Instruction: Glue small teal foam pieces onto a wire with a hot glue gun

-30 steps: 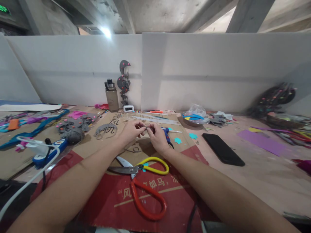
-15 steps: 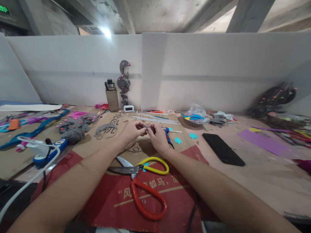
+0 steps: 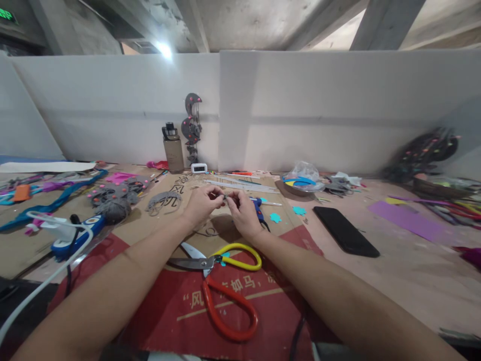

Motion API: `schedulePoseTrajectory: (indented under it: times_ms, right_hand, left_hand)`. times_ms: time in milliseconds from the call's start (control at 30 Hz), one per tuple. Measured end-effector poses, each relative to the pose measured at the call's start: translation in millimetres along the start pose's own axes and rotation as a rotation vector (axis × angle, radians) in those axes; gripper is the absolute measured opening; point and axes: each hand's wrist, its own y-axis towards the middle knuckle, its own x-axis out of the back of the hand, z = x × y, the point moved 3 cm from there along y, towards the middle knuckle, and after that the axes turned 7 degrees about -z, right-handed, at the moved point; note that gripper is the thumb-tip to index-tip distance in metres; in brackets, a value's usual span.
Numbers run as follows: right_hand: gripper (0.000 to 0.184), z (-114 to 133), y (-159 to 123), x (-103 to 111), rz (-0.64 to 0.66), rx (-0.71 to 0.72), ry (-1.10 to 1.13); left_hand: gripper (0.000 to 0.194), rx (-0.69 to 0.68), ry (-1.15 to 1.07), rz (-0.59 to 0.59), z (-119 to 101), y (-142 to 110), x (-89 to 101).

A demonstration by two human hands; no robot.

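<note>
My left hand (image 3: 203, 203) and my right hand (image 3: 243, 213) meet over the cardboard, fingertips pinched together. Between them is a small dark grey piece (image 3: 225, 197), mostly hidden by the fingers, too small to name. A grey cord (image 3: 210, 232) lies curled below the hands. Scissors (image 3: 205, 263) with one yellow and one red handle lie spread on the red part of the cardboard (image 3: 150, 311), nearer to me. Partly behind my right hand lies a blue glue gun (image 3: 257, 204). Left of my hands is a grey cut-out shape (image 3: 163, 202) with loose strands.
A black phone (image 3: 344, 231) and teal paper flowers (image 3: 275, 217) lie to the right. At the back stand a bottle (image 3: 174, 153) and a bowl (image 3: 300, 188) with a plastic bag. On the left are a power strip (image 3: 80, 234) with a white cable and a grey yarn ball (image 3: 117, 210).
My fingers have shifted slightly around the small grey piece, and a little more of it shows between the fingertips. Everything else lies as before.
</note>
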Motion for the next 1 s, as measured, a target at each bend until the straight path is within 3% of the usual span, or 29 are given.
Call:
schedulePoseTrajectory:
  times_ms: [400, 733, 1000]
  right_hand:
    - [0.013, -1.8, 1.9, 1.7, -0.001, 0.012, -0.136]
    - [0.013, -0.2, 2.3, 3.5, -0.003, -0.005, -0.163]
    - [0.011, -1.1, 1.8, 1.6, 0.012, 0.034, -0.223]
  left_hand:
    - [0.018, 0.056, 0.046, 0.054, -2.4, 0.4, -0.4]
    - [0.028, 0.127, -0.226, 0.154, 13.1, 4.4, -5.0]
    - [0.024, 0.131, -0.092, 0.145, 8.5, 1.9, -3.9]
